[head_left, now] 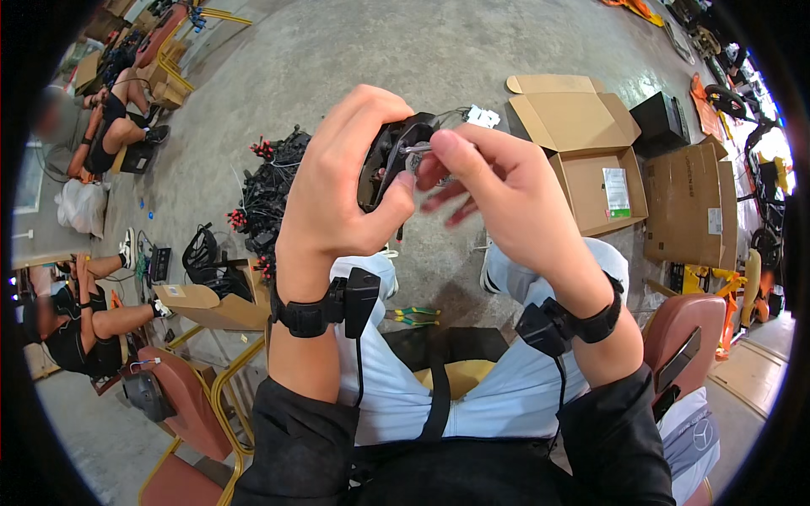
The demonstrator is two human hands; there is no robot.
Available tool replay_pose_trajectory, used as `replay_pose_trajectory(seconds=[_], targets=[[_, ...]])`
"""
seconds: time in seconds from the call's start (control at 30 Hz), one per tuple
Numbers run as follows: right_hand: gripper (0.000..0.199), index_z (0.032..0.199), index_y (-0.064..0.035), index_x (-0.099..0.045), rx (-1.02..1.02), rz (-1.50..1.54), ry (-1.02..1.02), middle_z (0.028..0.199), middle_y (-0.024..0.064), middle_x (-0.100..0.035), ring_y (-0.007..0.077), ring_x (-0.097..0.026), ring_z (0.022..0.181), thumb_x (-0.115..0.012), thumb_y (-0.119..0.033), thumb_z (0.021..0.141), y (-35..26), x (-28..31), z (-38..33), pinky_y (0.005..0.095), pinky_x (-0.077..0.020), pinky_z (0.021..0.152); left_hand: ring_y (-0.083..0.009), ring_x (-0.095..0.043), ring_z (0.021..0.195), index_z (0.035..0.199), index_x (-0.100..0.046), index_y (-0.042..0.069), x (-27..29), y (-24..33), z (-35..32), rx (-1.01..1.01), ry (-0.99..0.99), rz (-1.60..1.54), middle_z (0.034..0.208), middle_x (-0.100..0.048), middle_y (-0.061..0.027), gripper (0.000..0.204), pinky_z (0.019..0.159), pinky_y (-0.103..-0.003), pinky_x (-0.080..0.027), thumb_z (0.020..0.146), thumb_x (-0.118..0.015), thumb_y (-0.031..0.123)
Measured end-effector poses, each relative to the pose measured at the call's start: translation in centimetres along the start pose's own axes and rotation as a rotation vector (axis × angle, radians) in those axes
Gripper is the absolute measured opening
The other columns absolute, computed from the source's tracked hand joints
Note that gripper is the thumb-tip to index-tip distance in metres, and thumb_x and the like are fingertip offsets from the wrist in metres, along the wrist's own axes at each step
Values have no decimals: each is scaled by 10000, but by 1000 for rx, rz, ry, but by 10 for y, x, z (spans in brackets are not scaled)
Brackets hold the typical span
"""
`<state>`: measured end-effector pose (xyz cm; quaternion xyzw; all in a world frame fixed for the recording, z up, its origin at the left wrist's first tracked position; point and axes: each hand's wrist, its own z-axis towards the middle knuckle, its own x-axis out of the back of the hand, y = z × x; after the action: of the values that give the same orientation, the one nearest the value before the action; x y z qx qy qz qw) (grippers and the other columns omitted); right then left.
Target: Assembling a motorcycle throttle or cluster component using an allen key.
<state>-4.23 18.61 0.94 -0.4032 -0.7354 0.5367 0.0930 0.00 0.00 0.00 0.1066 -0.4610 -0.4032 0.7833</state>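
My left hand [325, 181] is closed around a black hollow plastic part [413, 133], held up in front of me above my knees. Its thumb presses on the near side of the part. My right hand [510, 173] comes in from the right, thumb and index finger pinched on a thin silvery metal piece [415, 149]. That piece points left into the black part. Its far end and what it touches are hard to make out. The other fingers of this hand are slightly blurred. Both wrists wear black straps with small dark devices.
On the floor lie a black cable heap with red ends [283, 190] and green-yellow pliers [413, 316]. An open cardboard box [582, 198] and a black box [662, 125] stand right. Chairs [181, 405] flank me; two people [84, 320] sit at left.
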Motion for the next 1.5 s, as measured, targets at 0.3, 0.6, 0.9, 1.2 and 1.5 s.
replay_pose_trajectory(seconds=[0.3,0.6,0.9,1.2,1.5], targets=[[153,899,-8,-641,878,-595,273,818,98,-581,169,-576,683,-619,-154,861,11,-2,8,284,-461,613,-303,-530,817,958,-517,-16,2,0,1,29,66,-104,917,-524,-150,341,737,-340,-446,635,-560,85],[289,825,-17,-613,212,-126,142,593,-19,-518,76,-532,572,-525,-268,939,-6,-11,-5,233,-411,531,-304,-540,798,932,-531,-12,-2,1,2,-70,107,13,896,-531,-151,339,710,-342,-458,608,-586,69],[149,794,-18,-591,1071,-935,389,787,96,-543,251,-552,628,-623,-154,846,15,-4,9,315,-440,549,-314,-539,799,940,-526,-21,-2,0,3,-40,96,13,899,-534,-153,336,715,-339,-454,626,-581,83],[184,818,2,-618,797,-543,324,708,87,-521,183,-552,620,-601,-175,864,16,-11,8,300,-437,557,-289,-529,802,953,-522,-16,1,0,-1,37,92,-61,910,-528,-146,339,743,-334,-445,632,-550,89],[326,734,-10,-579,155,-84,93,574,16,-497,113,-524,491,-526,-272,921,-5,9,-6,271,-424,447,-310,-522,851,980,-502,-10,-21,1,13,-37,72,21,938,-517,-160,378,784,-360,-434,613,-557,64]])
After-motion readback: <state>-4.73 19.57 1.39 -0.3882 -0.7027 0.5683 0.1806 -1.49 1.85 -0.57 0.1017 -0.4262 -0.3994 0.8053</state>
